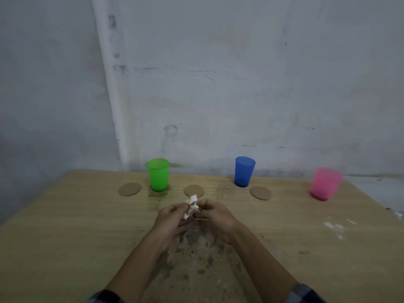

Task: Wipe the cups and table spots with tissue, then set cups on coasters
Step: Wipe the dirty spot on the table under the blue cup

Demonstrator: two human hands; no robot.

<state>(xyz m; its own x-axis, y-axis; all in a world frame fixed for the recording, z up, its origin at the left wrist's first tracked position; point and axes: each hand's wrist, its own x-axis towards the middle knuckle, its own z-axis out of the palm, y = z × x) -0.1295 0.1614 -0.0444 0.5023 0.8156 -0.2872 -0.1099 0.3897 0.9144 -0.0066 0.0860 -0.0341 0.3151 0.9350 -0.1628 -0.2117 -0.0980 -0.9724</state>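
A crumpled white tissue [192, 206] is held between both hands above the middle of the wooden table [65, 226]. My left hand [172, 219] and my right hand [215, 217] each pinch it with curled fingers. Along the far edge stand a green cup [158, 174], a blue cup [243, 171] and a pink cup [325, 183], all upright on bare wood. Three round brown coasters lie beside them: one [129, 189] left of the green cup, one [193, 190] between green and blue, one [260, 192] right of the blue cup.
Dark spots and stains [196, 259] mark the table under my forearms, and a damp patch [157, 194] lies at the green cup's base. White flecks [334, 226] sit near the right edge. A grey wall [218, 84] stands right behind the cups.
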